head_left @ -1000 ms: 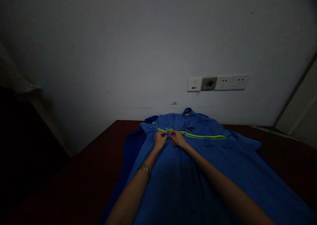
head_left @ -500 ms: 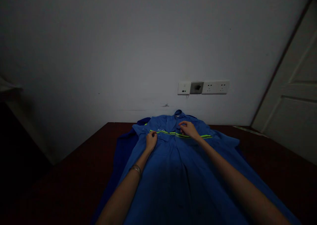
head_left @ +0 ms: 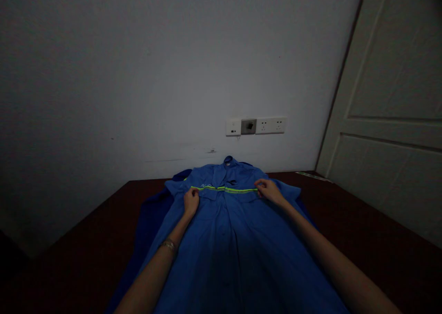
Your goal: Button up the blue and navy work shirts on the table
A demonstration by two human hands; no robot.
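Observation:
A light-blue work jacket [head_left: 214, 231] lies front up, its collar toward the wall and its lower part running toward me. A yellow-green stripe [head_left: 238, 191] crosses the chest, with white lettering above it on the left. My left hand [head_left: 191, 201] is closed, thumb and fingers pinched on the cloth at the stripe's left end. At the right end of the stripe, my right hand [head_left: 271, 191] pinches the chest cloth; its fingertips are small and dim. Darker blue cloth [head_left: 154, 217] shows from beneath the jacket on the left.
The jacket rests on a dark reddish-brown surface [head_left: 100, 231] that meets a grey-white wall [head_left: 172, 74]. Sockets and switch plates [head_left: 270, 125] sit low on the wall. A panelled door [head_left: 390, 120] stands at right, with a flat strip [head_left: 312, 176] near its base.
My right hand has moved from beside the front opening out to the stripe's right end. My left hand stays at the left end. The view has turned right.

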